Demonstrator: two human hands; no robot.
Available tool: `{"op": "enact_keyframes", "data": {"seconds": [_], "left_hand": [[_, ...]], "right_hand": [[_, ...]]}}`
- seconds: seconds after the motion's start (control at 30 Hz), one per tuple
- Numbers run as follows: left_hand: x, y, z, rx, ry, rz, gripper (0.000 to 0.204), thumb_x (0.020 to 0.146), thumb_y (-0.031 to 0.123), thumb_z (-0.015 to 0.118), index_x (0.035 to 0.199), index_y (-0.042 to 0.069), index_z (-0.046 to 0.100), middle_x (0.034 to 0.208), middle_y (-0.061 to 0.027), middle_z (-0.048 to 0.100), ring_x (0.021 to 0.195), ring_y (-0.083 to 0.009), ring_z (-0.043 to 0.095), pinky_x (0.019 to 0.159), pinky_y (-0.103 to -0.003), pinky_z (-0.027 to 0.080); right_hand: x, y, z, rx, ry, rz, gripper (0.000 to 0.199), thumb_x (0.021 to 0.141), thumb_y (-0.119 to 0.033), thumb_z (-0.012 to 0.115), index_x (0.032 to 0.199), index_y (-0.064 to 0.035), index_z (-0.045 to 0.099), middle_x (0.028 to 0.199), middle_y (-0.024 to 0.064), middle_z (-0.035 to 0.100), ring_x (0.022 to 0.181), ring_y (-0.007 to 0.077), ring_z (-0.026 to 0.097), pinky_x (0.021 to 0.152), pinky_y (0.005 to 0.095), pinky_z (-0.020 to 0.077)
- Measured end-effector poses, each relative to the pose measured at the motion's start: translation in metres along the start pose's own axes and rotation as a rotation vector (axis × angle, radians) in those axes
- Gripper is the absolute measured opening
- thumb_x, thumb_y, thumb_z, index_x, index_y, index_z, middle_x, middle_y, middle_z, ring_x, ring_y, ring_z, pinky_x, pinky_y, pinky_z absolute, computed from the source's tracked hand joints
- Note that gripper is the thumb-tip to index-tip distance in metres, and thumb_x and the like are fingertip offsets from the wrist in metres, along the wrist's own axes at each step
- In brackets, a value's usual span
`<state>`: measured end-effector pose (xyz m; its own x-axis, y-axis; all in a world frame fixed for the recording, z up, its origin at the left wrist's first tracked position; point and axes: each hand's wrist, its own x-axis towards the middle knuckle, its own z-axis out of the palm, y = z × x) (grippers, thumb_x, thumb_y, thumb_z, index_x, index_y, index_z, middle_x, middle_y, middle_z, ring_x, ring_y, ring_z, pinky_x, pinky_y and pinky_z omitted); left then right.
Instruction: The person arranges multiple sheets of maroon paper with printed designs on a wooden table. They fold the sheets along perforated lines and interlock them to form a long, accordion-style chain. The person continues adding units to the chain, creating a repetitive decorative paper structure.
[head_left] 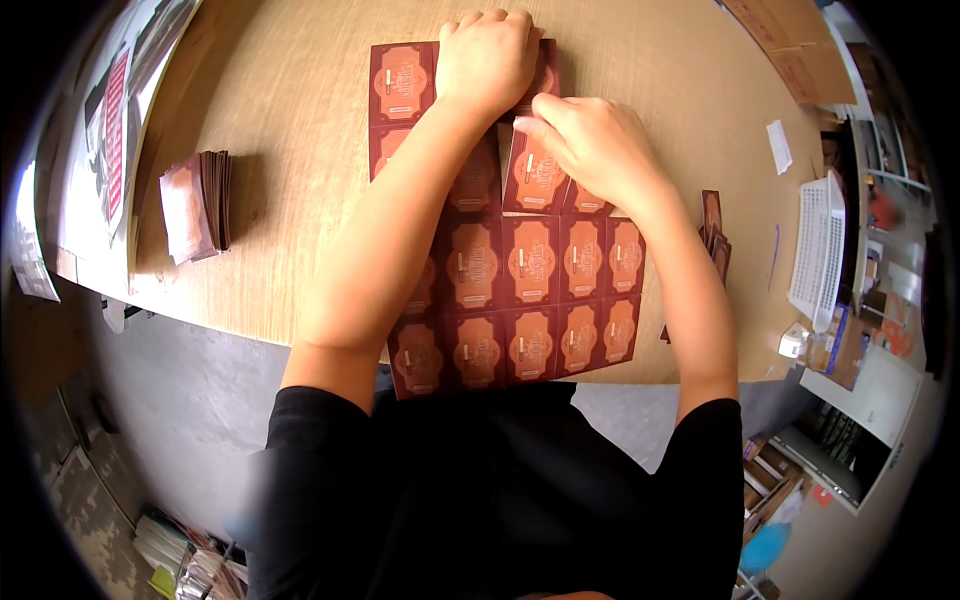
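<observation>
A large dark red sheet printed with rows of orange label-shaped cards lies on the table, its near edge reaching my body. My left hand is closed over the sheet's far part, knuckles up; what its fingers grip is hidden. Between the thumb and fingers of my right hand is the top corner of one card. That card sits askew, with pale gaps along its left and lower edges. My left forearm covers part of the sheet's left side.
A stack of similar cards stands at the left. Dark red strips lie right of my right forearm. Farther right are a white paper piece, a white plastic basket and a cardboard box. Glossy sheets line the far left.
</observation>
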<state>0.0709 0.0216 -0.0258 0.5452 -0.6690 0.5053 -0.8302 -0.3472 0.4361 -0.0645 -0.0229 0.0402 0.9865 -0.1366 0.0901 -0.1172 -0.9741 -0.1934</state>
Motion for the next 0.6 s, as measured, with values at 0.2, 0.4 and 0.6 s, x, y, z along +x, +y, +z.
{"op": "enact_keyframes", "data": {"seconds": [0.2, 0.4, 0.6], "left_hand": [[-0.001, 0.006, -0.002, 0.113, -0.048, 0.041, 0.021, 0.085, 0.027, 0.049, 0.085, 0.008, 0.057, 0.084, -0.0086, 0.061, 0.083, -0.0283, 0.056, 0.07, -0.042, 0.042], [-0.004, 0.007, 0.003, 0.109, -0.039, 0.062, 0.021, 0.085, 0.028, 0.049, 0.087, 0.008, 0.055, 0.083, -0.0097, 0.06, 0.082, -0.029, 0.056, 0.071, -0.042, 0.042], [0.007, 0.022, -0.009, -0.514, 0.236, 0.126, 0.017, 0.083, 0.021, 0.056, 0.087, 0.004, 0.058, 0.08, -0.01, 0.059, 0.079, -0.025, 0.055, 0.072, -0.034, 0.043]], "right_hand": [[-0.004, 0.024, 0.009, 0.256, 0.04, 0.178, 0.033, 0.088, -0.029, 0.052, 0.067, -0.0034, 0.052, 0.059, 0.0076, 0.057, 0.048, 0.0239, 0.054, 0.047, 0.0345, 0.0432], [-0.027, 0.095, 0.024, 0.431, 0.418, 0.466, 0.036, 0.093, -0.03, 0.044, 0.079, -0.0008, 0.059, 0.051, -0.0006, 0.044, 0.044, 0.0088, 0.038, 0.043, 0.026, 0.0353], [-0.038, 0.096, 0.001, 0.408, 0.379, 0.421, 0.038, 0.093, -0.032, 0.044, 0.076, -0.0011, 0.058, 0.052, 0.0022, 0.045, 0.047, 0.0099, 0.04, 0.046, 0.0283, 0.0364]]}}
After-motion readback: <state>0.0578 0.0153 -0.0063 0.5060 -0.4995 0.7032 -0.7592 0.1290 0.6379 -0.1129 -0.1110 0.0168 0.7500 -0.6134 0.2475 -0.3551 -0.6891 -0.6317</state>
